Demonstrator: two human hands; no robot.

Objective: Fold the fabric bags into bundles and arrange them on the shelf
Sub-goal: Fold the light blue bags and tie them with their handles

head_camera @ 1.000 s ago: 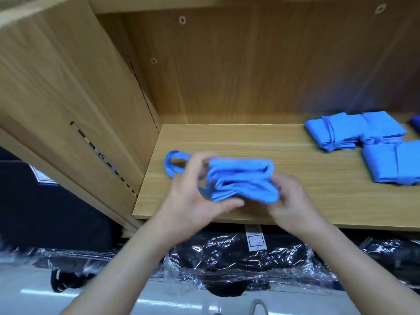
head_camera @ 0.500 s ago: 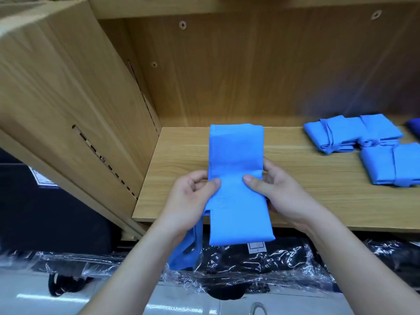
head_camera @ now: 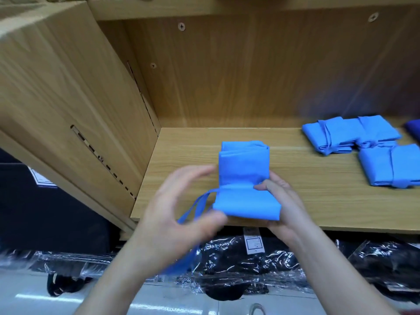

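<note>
Partly folded blue fabric bag [head_camera: 244, 178] lying at the front edge of the shelf [head_camera: 318, 201], its handle straps [head_camera: 197, 208] trailing over that edge at the left. The right hand [head_camera: 286, 205] pinches the bag's right side, thumb on the fold; the left hand [head_camera: 177, 214], blurred, hovers at its left side with fingers curved and apart, contact indeterminable. Two folded bundles [head_camera: 350, 135] lie near the shelf's right end.

Wooden shelf [head_camera: 318, 201]: rear bundle [head_camera: 350, 135], front bundle [head_camera: 391, 164], half-folded bag [head_camera: 244, 178] seemingly resting.

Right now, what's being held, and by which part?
The right hand grips the folded blue bag at its right edge, thumb on top. The left hand is blurred; its hold cannot be told.
</note>
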